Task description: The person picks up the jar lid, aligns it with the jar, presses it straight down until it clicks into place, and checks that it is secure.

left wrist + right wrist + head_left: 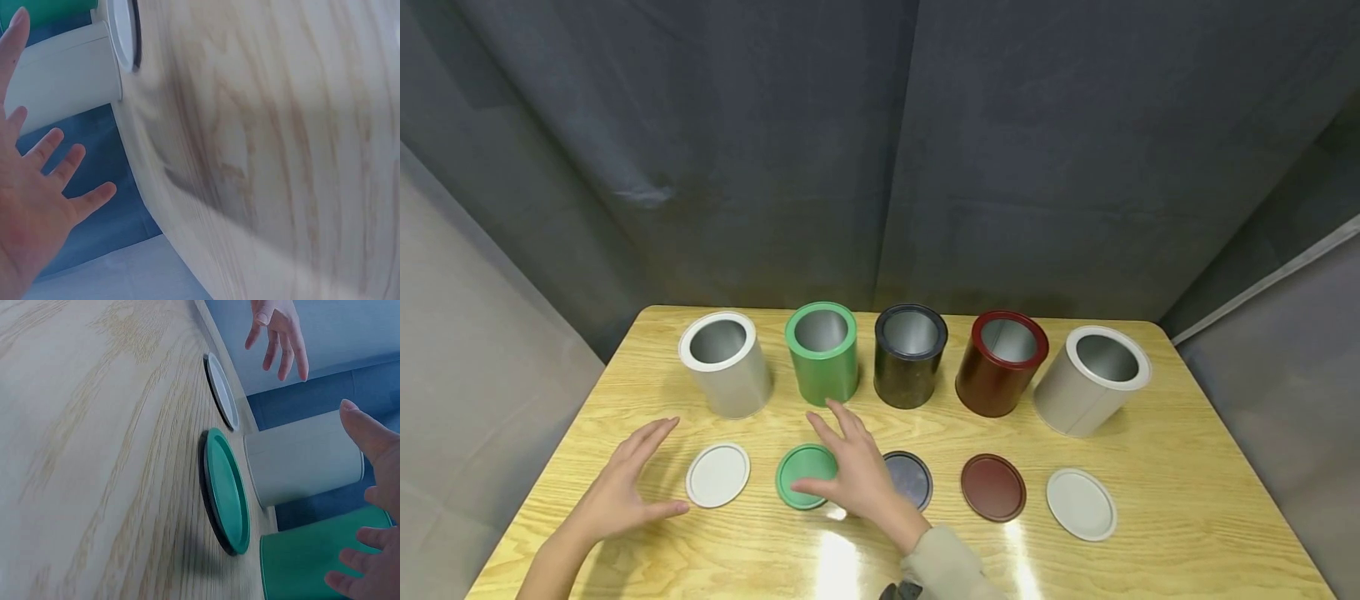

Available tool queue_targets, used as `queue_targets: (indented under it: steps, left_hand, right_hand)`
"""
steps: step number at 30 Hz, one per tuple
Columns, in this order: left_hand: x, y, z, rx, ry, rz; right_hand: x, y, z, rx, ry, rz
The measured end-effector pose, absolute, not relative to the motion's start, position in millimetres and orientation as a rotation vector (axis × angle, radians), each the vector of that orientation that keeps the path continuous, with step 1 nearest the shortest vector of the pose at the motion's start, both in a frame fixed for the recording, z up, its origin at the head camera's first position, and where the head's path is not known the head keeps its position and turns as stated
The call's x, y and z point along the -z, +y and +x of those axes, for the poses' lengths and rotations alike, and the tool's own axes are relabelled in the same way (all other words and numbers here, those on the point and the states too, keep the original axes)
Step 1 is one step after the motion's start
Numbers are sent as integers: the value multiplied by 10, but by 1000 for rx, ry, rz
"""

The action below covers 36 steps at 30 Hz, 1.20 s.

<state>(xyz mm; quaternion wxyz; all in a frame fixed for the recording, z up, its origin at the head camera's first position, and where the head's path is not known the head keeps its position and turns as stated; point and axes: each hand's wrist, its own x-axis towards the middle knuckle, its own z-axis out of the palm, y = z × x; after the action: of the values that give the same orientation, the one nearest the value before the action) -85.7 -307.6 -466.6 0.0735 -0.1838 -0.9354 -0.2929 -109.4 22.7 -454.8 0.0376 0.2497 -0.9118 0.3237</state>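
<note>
Your right hand (853, 467) hovers flat and wide over the green lid (801, 475), fingers spread and holding nothing, thumb out across the lid's near edge. That lid lies flat on the desk (1187, 500), just in front of the green can (822, 352), which stands upright and open-mouthed. Your left hand (625, 487) is wide too, palm down and empty, just beside the white lid (718, 474), with the left white can (726, 363) behind it.

5 cans in the back row, 5 lids in the front row, each lid in front of a can of its own colour: black can (910, 354) with the dark lid (913, 477) partly hidden under your wrist, red can (1001, 362) with the red lid (993, 487), and the right white can (1092, 379) with the far white lid (1081, 503).

From here, my read: these lids sit very low on the desk (the right wrist view shows only a thin rim (226, 490) to catch), so bring the fingertips down at the edge rather than pressing on top. Pinch the rim between thumb and 2 fingers, tilt it up, then lift. Keep your wrist clear of the dark lid so it doesn't slide. The green can is close behind your fingertips; a hasty reach could knock it.
</note>
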Motion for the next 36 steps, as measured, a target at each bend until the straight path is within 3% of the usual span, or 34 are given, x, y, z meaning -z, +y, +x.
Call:
queue_targets:
  steps: [20, 36]
  left_hand:
    - [4863, -3251, -1025, 1012, -2817, -596]
    - [4995, -3250, -1070, 1059, -2920, -628]
  right_hand:
    - [4723, -145, -1232, -1065, -2876, 843]
    - [4924, -445, -1317, -832, -2945, 931]
